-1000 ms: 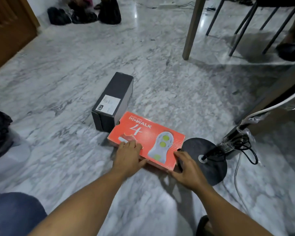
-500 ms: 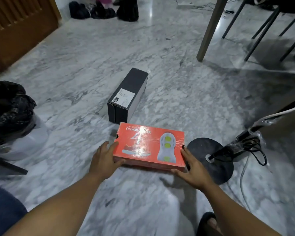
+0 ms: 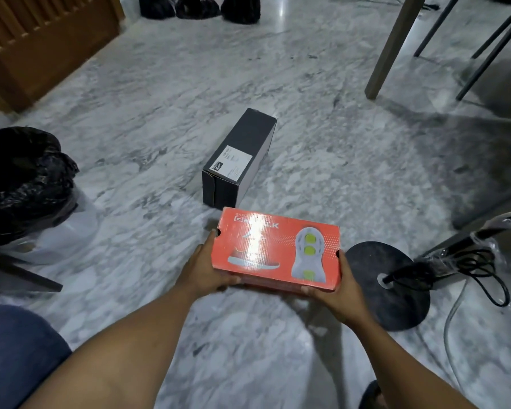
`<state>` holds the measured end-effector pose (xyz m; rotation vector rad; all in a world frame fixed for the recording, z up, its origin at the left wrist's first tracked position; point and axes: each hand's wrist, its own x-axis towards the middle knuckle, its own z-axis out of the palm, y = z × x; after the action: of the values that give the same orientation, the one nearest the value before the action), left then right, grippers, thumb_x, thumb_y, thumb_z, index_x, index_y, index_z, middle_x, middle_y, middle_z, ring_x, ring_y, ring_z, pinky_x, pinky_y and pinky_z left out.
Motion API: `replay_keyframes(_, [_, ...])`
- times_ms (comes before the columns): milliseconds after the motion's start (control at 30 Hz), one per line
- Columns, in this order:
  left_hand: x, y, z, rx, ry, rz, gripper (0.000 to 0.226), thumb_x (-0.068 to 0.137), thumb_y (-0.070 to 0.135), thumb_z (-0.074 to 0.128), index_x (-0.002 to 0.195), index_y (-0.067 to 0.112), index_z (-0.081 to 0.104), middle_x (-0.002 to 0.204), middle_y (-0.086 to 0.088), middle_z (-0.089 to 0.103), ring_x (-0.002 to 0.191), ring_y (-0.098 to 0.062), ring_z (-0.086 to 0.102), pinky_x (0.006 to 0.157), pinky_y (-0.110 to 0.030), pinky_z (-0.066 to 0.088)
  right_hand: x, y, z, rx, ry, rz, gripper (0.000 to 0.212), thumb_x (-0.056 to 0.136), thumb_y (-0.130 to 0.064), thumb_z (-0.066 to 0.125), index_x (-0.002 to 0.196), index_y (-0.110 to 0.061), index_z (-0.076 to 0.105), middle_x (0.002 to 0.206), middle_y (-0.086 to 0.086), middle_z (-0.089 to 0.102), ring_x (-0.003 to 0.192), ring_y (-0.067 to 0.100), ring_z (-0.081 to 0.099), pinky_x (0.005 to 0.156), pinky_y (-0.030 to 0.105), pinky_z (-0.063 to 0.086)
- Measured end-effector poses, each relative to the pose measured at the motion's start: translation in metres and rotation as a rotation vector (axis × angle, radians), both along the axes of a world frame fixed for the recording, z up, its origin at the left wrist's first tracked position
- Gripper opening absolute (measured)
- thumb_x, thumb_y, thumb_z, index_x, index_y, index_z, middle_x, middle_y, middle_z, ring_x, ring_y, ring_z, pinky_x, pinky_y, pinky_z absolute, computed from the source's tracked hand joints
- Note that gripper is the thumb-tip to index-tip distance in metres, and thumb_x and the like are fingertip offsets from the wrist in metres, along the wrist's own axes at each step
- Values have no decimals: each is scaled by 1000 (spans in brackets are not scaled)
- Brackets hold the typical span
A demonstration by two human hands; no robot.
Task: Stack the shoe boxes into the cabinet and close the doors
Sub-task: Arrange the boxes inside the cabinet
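Observation:
An orange shoe box with a printed shoe and sole on its lid is held above the marble floor. My left hand grips its left end, fingers curled under the near edge. My right hand grips its right end the same way. Just beyond it a black shoe box with a white label lies on the floor. A wooden slatted cabinet door shows at the top left.
A black bag in a clear bin stands at the left. A round black stand base with a coiled cable lies at the right. Table and chair legs rise at the top right. Dark bags sit at the back.
Both hands moved from the lid to the ends of the orange box, turned it square to me and lifted it off the floor. The view swung left, showing the cabinet door.

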<state>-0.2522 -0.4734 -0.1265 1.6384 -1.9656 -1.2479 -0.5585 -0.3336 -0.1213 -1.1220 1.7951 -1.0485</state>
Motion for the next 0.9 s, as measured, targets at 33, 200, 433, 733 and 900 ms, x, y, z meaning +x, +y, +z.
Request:
replay_keyframes(33, [0, 0, 0, 8, -2, 3, 144, 36, 67, 93, 152, 51, 9, 128, 5, 54, 118, -16, 57, 100, -41, 51, 1, 0, 1, -10, -2, 2, 115, 55, -41, 98, 149, -39, 32, 132, -17, 62, 117, 5, 63, 97, 43, 55])
replay_keyframes(200, [13, 11, 8, -29, 25, 7, 125, 29, 71, 92, 137, 56, 32, 120, 14, 64, 112, -11, 62, 95, -42, 54, 14, 4, 13, -7, 23, -3, 107, 52, -41, 99, 140, -43, 39, 122, -21, 66, 107, -2, 66, 87, 23, 57])
replay_keyframes(433, [53, 32, 71, -146, -78, 95, 137, 30, 80, 86, 148, 48, 24, 138, 11, 52, 123, -16, 56, 99, -40, 51, 53, 0, 47, -37, -18, -34, 123, 45, -45, 100, 147, -36, 31, 120, -33, 58, 105, -6, 63, 90, 21, 53])
replay_keyframes(733, [171, 122, 135, -248, -241, 230, 144, 27, 95, 71, 152, 43, 20, 140, 12, 50, 127, -17, 55, 98, -39, 51, 161, 38, 81, -24, -62, 79, 114, 36, -57, 98, 135, -34, 47, 116, -16, 70, 100, 3, 69, 88, 33, 59])
replay_keyframes(900, [242, 191, 151, -299, -154, 339, 103, 38, 85, 81, 129, 52, 45, 117, 30, 64, 107, 2, 64, 87, -33, 56, 224, 55, 91, -30, -84, 202, 100, 34, -55, 100, 123, -38, 58, 105, -18, 74, 90, 3, 72, 79, 31, 62])
